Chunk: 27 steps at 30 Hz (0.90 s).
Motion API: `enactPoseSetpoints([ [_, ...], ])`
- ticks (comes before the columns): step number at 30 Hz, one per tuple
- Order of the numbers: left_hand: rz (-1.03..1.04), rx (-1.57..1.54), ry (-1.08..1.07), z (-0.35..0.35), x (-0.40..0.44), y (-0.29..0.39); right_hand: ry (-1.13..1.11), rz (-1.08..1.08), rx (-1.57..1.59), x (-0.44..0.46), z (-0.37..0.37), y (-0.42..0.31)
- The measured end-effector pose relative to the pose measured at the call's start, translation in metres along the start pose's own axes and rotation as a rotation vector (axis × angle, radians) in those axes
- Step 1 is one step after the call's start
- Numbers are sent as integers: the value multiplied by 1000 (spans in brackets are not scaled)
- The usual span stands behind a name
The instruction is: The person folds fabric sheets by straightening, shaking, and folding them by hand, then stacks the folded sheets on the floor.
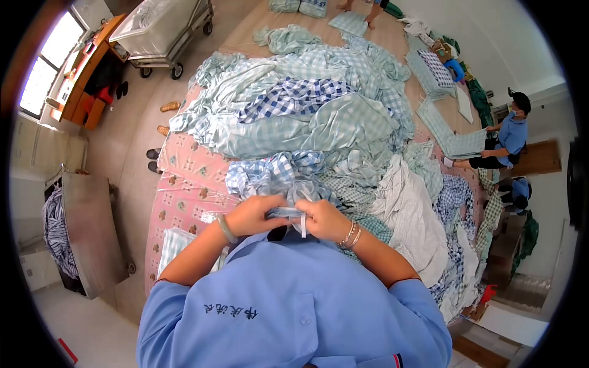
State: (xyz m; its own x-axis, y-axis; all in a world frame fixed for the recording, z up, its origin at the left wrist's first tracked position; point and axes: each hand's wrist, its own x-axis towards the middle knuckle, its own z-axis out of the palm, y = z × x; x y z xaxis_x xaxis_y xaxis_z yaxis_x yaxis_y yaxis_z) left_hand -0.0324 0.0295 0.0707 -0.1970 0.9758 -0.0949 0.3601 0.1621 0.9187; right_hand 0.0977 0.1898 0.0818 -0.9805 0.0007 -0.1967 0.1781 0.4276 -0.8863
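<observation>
My left hand (pixel 261 213), with a bangle at its wrist, is closed on the edge of a pale blue-grey cloth (pixel 283 212) just in front of my chest. On the other side of it, my right hand (pixel 325 219) pinches the same edge. A narrow white strip (pixel 303 226) hangs down beside the right fingers. Beyond the hands the cloth is bunched up, against a blue-and-white checked cloth (pixel 257 178). Part of the held edge is hidden by my fingers.
A large heap of green checked cloth (pixel 270 135) covers the pink patterned sheet (pixel 178 214), with a navy checked cloth (pixel 300 95) on top. A person (pixel 512 132) at right handles folded cloth (pixel 451 138). A wheeled cart (pixel 153 30) and metal cabinet (pixel 92 227) stand left.
</observation>
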Motion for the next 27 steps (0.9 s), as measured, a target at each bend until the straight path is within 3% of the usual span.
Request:
enactPoseSetpoints([
  [5,168,64,129,13,-6,-45,4,-135,82,-13,-25,-42],
  [7,188,294,296,14,-4,-51,34,-152,85,-23,-48,-63],
  [9,168,307,404,22,0,-63,76,-338,10,-35,-67,-79],
  [10,105,338,475,24,2,-75,120,-460,26,-41,-72,-83],
  [13,33,312,594,30,8,-111,185,-565,-40,-64,-90,-94],
  [15,-152,278,619,40,6,-158,180,-562,-80,-76,-94,-93],
  [18,-174,536,532,23,-13,-193,431,-536,215,-89,-93,-98],
  [19,-171,660,521,11,-17,-189,555,-524,117,-95,-99,-91],
  [20,-197,590,652,-5,-24,-186,679,-510,17,-101,-105,-85],
  [23,-168,532,1010,-73,-49,-125,800,-490,111,-116,-109,-69],
  [26,-269,579,898,-101,-84,-119,953,-530,245,-126,-111,-64],
  [27,-319,822,688,-98,-103,-137,953,-531,250,-127,-111,-65],
])
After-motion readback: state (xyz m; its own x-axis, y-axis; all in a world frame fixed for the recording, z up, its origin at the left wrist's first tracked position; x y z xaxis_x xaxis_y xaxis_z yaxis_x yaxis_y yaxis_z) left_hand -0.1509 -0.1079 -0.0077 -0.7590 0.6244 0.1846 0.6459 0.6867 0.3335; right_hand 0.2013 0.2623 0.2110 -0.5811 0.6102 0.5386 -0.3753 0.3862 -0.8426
